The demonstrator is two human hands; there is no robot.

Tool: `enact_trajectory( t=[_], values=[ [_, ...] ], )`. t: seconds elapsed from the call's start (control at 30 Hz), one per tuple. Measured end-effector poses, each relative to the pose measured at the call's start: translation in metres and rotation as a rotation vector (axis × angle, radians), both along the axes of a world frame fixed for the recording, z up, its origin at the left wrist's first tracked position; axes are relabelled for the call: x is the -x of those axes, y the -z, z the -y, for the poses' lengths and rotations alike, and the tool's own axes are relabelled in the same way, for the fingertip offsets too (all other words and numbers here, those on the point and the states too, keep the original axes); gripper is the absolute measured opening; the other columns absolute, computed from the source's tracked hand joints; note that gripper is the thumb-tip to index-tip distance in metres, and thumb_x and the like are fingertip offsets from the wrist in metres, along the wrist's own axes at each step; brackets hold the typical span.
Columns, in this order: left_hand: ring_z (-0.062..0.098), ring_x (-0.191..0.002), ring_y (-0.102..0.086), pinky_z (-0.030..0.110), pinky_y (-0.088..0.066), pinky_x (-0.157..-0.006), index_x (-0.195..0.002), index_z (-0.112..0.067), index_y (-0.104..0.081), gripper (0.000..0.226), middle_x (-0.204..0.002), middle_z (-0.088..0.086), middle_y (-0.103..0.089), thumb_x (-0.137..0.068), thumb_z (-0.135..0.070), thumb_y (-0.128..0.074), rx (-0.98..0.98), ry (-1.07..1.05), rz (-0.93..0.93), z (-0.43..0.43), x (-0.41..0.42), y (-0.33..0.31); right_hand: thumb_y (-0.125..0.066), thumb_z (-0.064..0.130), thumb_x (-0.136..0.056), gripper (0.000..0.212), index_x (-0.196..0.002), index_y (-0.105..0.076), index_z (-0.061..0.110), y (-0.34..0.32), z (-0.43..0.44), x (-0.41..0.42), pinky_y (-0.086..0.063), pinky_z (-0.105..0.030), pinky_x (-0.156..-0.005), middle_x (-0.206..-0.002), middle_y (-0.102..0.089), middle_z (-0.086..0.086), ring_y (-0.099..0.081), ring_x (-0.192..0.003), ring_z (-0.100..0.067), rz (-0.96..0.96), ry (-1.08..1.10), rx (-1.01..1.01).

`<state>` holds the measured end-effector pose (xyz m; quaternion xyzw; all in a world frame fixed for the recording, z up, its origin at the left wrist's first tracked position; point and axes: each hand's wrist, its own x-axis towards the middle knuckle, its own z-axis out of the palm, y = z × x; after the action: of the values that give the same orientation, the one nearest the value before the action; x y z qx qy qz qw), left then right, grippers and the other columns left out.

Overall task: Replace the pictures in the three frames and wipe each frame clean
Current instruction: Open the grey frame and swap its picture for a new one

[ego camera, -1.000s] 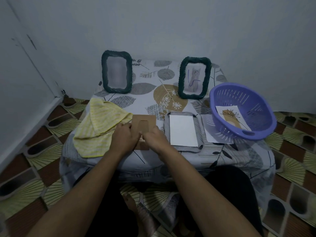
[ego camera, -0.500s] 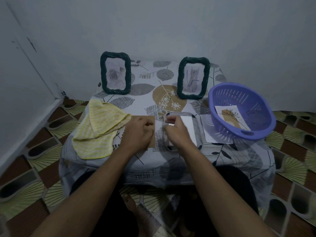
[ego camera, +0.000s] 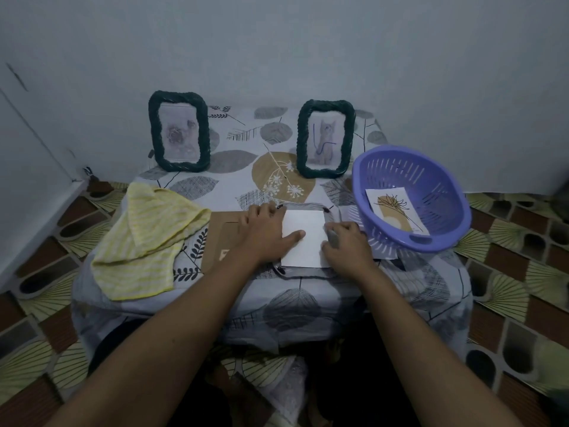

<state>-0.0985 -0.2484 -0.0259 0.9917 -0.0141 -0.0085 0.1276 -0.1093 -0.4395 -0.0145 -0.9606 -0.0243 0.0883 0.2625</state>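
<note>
Frame (ego camera: pixel 304 206) face down near front of tabletop (ego camera: pixel 234 186), white sheet (ego camera: pixel 306 238) on it. Left hand (ego camera: pixel 267 234) flat, thumb on sheet. Right hand (ego camera: pixel 345 246) curled at sheet's right edge (grip unclear). Cardboard back (ego camera: pixel 218 238) just left.

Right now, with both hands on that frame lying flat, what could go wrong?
1. The left hand presses flat on the white sheet while the right hand works at its edge; the sheet might crease or settle crooked in the flat frame.
2. That frame lies near the front edge of the table, so a hard push could slide it off.
3. The purple basket sits close beside the right hand; a careless bump may shove it.
</note>
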Motion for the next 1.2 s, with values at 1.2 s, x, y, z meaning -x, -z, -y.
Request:
enact_trajectory(
  t=[1.2],
  values=[
    [0.024, -0.098, -0.068, 0.051, -0.058, -0.088, -0.124, -0.019, -0.053, 0.036, -0.110, 0.002, -0.069, -0.089, -0.013, -0.047, 1.082, -0.244, -0.077, 0.043, -0.004, -0.049, -0.066, 0.033, -0.084, 0.053, -0.136, -0.054, 0.033, -0.078, 0.066, 0.016, -0.025, -0.047, -0.106, -0.136, -0.055, 0.003, -0.043, -0.129, -0.027, 0.182, 0.058, 0.145]
  ],
)
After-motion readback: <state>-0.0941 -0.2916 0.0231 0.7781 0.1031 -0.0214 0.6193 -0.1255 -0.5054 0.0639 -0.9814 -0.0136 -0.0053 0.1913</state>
